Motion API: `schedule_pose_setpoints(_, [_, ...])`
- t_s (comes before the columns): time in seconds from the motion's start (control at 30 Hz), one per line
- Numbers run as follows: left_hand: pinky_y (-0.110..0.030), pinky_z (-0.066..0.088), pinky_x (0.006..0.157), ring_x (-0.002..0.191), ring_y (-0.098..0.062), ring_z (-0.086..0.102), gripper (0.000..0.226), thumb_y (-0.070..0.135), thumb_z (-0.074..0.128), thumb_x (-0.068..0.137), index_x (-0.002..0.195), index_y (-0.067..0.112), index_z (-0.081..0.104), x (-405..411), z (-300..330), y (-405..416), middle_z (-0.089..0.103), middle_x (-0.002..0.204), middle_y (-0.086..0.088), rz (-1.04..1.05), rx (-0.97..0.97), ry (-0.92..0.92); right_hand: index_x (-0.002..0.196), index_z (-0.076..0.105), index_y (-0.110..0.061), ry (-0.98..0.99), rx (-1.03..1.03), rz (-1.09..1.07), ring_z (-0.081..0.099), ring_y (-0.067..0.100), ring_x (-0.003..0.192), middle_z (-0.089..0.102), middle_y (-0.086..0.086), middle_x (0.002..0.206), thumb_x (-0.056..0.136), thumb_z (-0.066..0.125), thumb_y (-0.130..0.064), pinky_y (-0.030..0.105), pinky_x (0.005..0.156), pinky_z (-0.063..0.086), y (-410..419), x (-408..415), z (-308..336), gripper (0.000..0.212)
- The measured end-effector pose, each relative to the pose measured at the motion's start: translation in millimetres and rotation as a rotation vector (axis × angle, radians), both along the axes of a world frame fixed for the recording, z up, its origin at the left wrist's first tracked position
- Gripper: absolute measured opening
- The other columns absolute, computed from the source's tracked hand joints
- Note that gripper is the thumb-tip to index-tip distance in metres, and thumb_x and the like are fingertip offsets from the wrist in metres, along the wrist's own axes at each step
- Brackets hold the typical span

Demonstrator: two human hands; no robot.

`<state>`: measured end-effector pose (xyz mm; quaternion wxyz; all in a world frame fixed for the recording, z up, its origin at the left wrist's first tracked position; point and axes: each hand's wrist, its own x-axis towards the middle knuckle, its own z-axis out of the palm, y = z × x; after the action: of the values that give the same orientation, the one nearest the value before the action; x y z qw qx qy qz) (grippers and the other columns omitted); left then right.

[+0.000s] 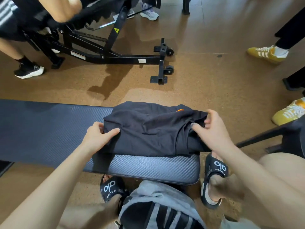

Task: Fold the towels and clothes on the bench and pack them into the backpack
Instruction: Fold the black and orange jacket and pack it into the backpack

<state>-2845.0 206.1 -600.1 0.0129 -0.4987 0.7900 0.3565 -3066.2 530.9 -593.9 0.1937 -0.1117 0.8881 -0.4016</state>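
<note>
Mostly folded black garment (pixel 148 131), rumpled

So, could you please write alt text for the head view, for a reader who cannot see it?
Two bare hands, left hand and right hand, grip opposite ends of a folded black garment lying on a padded bench. A grey backpack sits below, between the person's sandalled feet.

We see a black garment (pixel 148 129) with a small orange mark near its far edge, lying at the right end of the bench (pixel 49 129), whose pad is dark grey-blue with a fine diagonal weave pattern. Below the bench's near edge sits a grey backpack (pixel 158 205) with black stripes. Our sandals (pixel 214 171) are black with white lettering. The floor (pixel 206 80) is speckled brown.
</note>
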Motion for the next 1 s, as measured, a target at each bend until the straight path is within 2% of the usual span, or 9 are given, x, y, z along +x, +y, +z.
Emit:
schedule_pose_setpoints(0.1, [-0.033,0.043,0.064,0.086,-0.017,0.064,0.057,0.062,0.076,0.078,0.096,0.012,0.057,5,0,3,0.068,0.088,-0.001,-0.006,0.014,-0.085,0.138,0.052,-0.023,0.512,0.031,0.363,0.05,0.027,0.119,0.054,0.005,0.125,0.083,0.066,-0.042,0.045,0.101,0.044,-8,37,12,0.06])
schedule_pose_setpoints(0.2, [-0.038,0.047,0.072,0.091,-0.026,0.064,0.048,0.055,0.073,0.084,0.087,0.009,0.062,2,4,7,0.069,0.092,-0.005,0.018,0.053,-0.106,0.143,0.051,-0.02,0.718,0.23,0.746,0.045,0.03,0.129,0.05,0.007,0.135,0.083,0.063,-0.045,0.046,0.109,0.035,-17,65,9,0.066])
schedule_pose_setpoints(0.3, [-0.043,0.055,0.092,0.101,-0.027,0.066,0.029,0.039,0.075,0.089,0.097,0.012,0.069,1,5,13,0.07,0.105,-0.005,0.065,0.203,-0.019,0.151,0.035,-0.018,0.703,0.516,0.888,0.041,0.032,0.13,0.043,0.01,0.143,0.088,0.059,-0.027,0.044,0.106,0.035,-19,72,-1,0.068])
schedule_pose_setpoints(0.4, [-0.037,0.059,0.084,0.103,-0.024,0.07,0.017,0.022,0.072,0.094,0.109,0.014,0.069,8,13,17,0.075,0.113,-0.006,0.161,0.516,0.143,0.146,0.035,-0.015,0.772,0.63,0.957,0.044,0.031,0.121,0.043,0.009,0.137,0.09,0.057,-0.017,0.041,0.093,0.041,-17,73,-2,0.06])
schedule_pose_setpoints(0.47, [-0.034,0.058,0.081,0.104,-0.023,0.071,0.023,0.018,0.072,0.094,0.116,0.013,0.068,17,15,16,0.075,0.113,-0.006,0.155,0.574,0.158,0.136,0.044,-0.013,0.767,0.652,0.998,0.051,0.03,0.11,0.049,0.008,0.126,0.092,0.056,-0.017,0.039,0.086,0.044,-18,75,1,0.046])
schedule_pose_setpoints(0.57, [-0.029,0.057,0.073,0.1,-0.021,0.072,0.024,0.016,0.075,0.091,0.115,0.012,0.069,37,19,14,0.077,0.108,-0.005,0.114,0.553,0.117,0.113,0.054,-0.013,0.74,0.605,1.034,0.06,0.03,0.094,0.06,0.008,0.107,0.093,0.05,-0.015,0.041,0.074,0.048,-16,89,13,0.021])
schedule_pose_setpoints(0.7, [-0.022,0.056,0.059,0.08,-0.012,0.076,0.022,0.019,0.079,0.087,0.107,0.011,0.073,74,15,10,0.08,0.092,0.001,0.05,0.479,0.019,0.11,0.057,-0.012,0.769,0.576,1.109,0.059,0.03,0.089,0.061,0.007,0.101,0.088,0.053,-0.017,0.041,0.067,0.044,-2,128,9,0.023])
schedule_pose_setpoints(0.87, [-0.027,0.055,0.07,0.087,-0.014,0.074,0.028,0.038,0.082,0.083,0.101,0.017,0.076,110,7,9,0.079,0.093,0.005,-0.031,0.355,-0.064,0.143,0.045,-0.002,0.789,0.594,1.06,0.055,0.033,0.116,0.051,0.017,0.141,0.092,0.048,-0.017,0.041,0.091,0.049,14,156,-5,0.053])
schedule_pose_setpoints(1.0, [-0.037,0.052,0.072,0.087,-0.026,0.07,0.042,0.045,0.082,0.081,0.092,0.007,0.067,109,4,7,0.075,0.092,-0.006,-0.085,0.245,-0.112,0.144,0.05,-0.004,0.788,0.544,1.023,0.055,0.032,0.127,0.051,0.016,0.147,0.088,0.056,-0.022,0.04,0.098,0.05,26,159,-4,0.059])
